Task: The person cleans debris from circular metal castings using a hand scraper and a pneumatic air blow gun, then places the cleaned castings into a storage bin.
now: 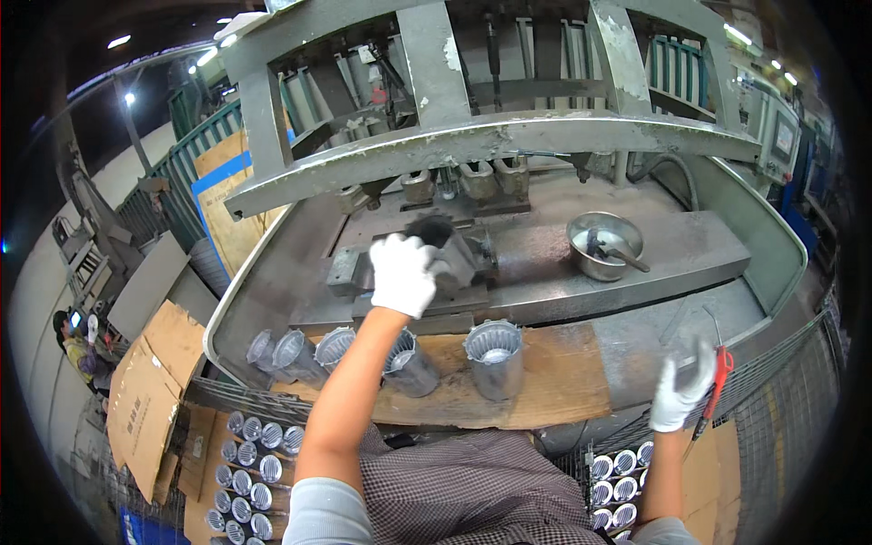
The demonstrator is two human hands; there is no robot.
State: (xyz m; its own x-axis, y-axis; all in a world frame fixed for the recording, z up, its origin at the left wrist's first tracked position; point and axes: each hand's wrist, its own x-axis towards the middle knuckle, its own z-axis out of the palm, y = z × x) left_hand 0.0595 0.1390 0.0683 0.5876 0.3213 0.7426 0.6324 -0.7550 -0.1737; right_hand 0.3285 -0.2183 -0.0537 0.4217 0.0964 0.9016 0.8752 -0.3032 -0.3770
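Observation:
My left hand [403, 275], in a white glove, reaches to the dark metal fixture [461, 263] on the machine bed. Its fingers are curled in at the fixture's near left side; what they grip is hidden. A round black piece [431, 231], blurred at its rim, sits at the top of the fixture just beyond the fingers. My right hand [681, 389], also gloved in white, is raised at the right with fingers apart. Close beside it is a red air blow gun [721, 377] with a thin bent nozzle; I see no fingers round it.
Several grey finned metal cups [496, 360] stand on a wooden board [572, 377] before me. A steel bowl [606, 245] holding a brush-like tool rests on the bed. A heavy machine frame [490, 141] spans above. Shiny round parts [252, 472] fill trays below; cardboard [150, 400] leans left.

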